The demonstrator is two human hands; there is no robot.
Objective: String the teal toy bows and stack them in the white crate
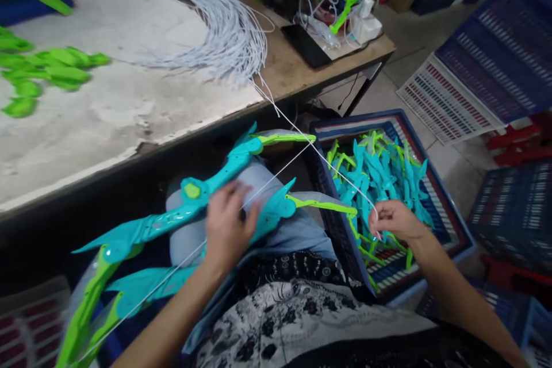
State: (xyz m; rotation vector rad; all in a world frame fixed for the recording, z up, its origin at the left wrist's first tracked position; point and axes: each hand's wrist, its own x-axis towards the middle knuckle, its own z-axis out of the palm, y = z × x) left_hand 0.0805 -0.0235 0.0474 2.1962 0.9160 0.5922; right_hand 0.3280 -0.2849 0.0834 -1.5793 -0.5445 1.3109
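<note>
Two turquoise and lime-green toy bows lie side by side across my lap. My left hand (228, 227) is closed around the middle of the nearer toy bow (276, 210), next to the grip of the farther toy bow (198, 192). One white string runs from the lower left, past my left hand, up toward the farther bow's tip. My right hand (394, 220) pinches the end of another white string (340, 172), which stretches to the bundle on the table. That hand is just beyond the nearer bow's green tip, above a crate.
A blue crate (446, 195) full of toy bows stands at my right. On the table (172, 95) lie a bundle of white strings (233, 29), green plastic parts (60, 66) and a black phone (305, 45). Stacked crates (487, 52) stand farther right.
</note>
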